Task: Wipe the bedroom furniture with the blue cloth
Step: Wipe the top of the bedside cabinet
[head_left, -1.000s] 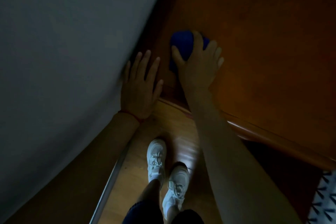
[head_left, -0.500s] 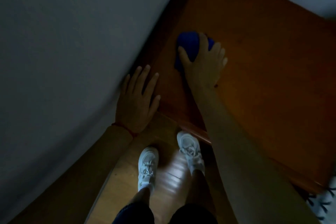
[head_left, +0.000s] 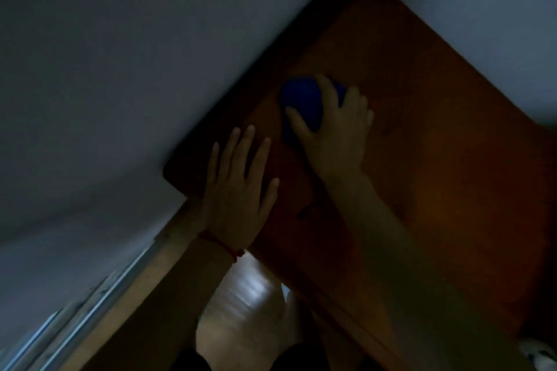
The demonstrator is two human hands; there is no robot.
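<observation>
The room is dim. A reddish-brown wooden cabinet top fills the right half of the view. The bunched blue cloth lies on it near the wall, pressed down under my right hand, whose fingers spread over and around it. My left hand rests flat on the cabinet's near left corner, fingers apart, holding nothing. A thin red string circles my left wrist.
A pale wall runs along the cabinet's left side and another behind it. Light wood floor shows below, with a metal rail at the wall's base. A patterned white fabric sits at the bottom right corner.
The view has swung closer over the cabinet. My left hand has shifted from the wall edge onto the cabinet's corner. My right hand still presses the blue cloth on the top.
</observation>
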